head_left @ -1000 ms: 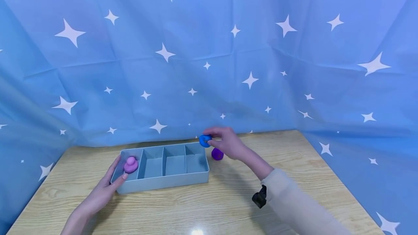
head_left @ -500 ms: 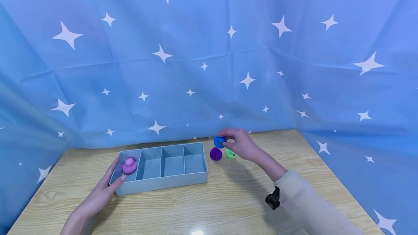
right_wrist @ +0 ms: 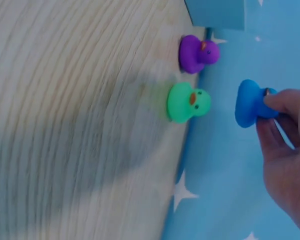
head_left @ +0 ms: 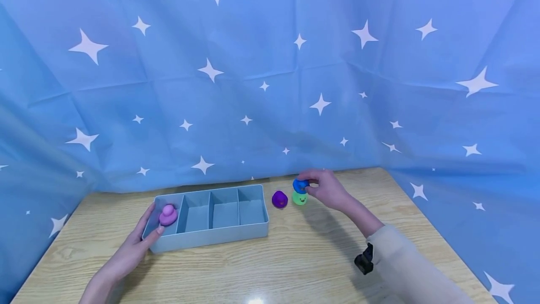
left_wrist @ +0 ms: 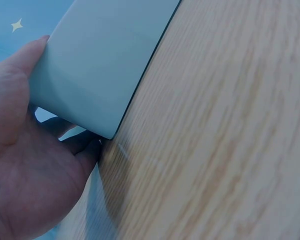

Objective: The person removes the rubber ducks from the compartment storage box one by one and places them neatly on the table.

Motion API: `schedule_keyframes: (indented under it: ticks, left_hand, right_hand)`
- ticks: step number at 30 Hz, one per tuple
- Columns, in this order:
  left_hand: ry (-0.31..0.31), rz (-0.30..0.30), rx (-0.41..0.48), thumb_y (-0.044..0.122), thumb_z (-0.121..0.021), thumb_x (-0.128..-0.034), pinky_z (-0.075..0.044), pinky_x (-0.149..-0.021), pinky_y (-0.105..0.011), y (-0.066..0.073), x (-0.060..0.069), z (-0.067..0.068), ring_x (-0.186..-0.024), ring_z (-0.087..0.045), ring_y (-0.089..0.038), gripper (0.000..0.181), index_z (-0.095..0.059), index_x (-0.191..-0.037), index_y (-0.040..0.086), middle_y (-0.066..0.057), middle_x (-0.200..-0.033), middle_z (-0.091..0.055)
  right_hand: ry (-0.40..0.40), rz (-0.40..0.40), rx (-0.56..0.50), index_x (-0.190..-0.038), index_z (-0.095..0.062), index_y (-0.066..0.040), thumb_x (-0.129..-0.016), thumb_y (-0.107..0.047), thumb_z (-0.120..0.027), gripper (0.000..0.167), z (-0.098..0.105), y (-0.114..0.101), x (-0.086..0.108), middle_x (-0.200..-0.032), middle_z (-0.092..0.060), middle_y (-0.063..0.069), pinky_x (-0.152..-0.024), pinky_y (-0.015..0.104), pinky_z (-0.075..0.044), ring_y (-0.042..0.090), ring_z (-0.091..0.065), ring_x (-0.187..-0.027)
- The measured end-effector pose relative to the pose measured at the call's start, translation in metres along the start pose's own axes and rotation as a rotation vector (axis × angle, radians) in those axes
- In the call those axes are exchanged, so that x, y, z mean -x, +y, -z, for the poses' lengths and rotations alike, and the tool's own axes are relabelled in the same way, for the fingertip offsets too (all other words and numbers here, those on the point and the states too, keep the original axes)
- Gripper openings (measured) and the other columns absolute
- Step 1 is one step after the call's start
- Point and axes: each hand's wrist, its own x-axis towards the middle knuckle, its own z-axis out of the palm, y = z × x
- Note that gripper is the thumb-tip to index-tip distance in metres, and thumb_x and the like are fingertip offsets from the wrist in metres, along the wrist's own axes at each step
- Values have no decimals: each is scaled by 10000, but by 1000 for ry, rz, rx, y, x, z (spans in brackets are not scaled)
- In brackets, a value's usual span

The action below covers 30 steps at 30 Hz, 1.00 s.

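"Blue duck (head_left: pixel 300 186) and right hand (head_left: pixel 328 191) have shifted toward the person's right since the earlier frame, away from the tray (head_left: pixel 211 236); the green duck (head_left: pixel 300 199), out of sight then, now shows. Can you confirm the grip?"

"Confirmed from my station. Thumb and fingertips pinch the blue duck by its head, leaving its base free. I read it as raised off the table (head_left: pixel 236 271); my head view overlaps it with the green duck, but my right-wrist view shows them apart."

"And the left hand (head_left: pixel 131 246)?"

"It grips the tray's left end, thumb at the near rim, beside the compartment where the pink toy (head_left: pixel 168 216) sits. I find no fault there."

"Your recommendation on handling?"

"In my judgement the head pinch is sound. If the duck is to be set down, I would keep its base level, clear the green duck and the purple duck (head_left: pixel 280 200), and free the fingers only once the base bears flat. Brushing sideways could tip a neighbour"
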Motion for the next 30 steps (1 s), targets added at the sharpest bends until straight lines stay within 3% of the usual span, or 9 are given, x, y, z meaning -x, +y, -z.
schedule_keyframes:
  ticks: [12, 30]
  left_hand:
    - [-5, 36, -19, 412, -486, -1087, -42, -1067, -833, 3, -1, 0, -1474, 104, -584, 848, 142, -1640, 276, -275, -1668, 131]
    - [2, 15, -11, 387, -488, -1090, -31, -1067, -832, 1, 0, -1, -1471, 107, -588, 841, 135, -1643, 271, -282, -1665, 130]
  right_hand:
    - [41, -124, -13, -1189, -709, 94, -921, 112, -641, 277, 11, 33, 6, -1249, -653, 286, -905, 440, -590, 463, -637, -1172]
    - [24, -143, 54, -1117, -727, 112, -858, 198, -618, 294, 1, 66, 12, -1148, -700, 270, -913, 474, -581, 446, -664, -1111]
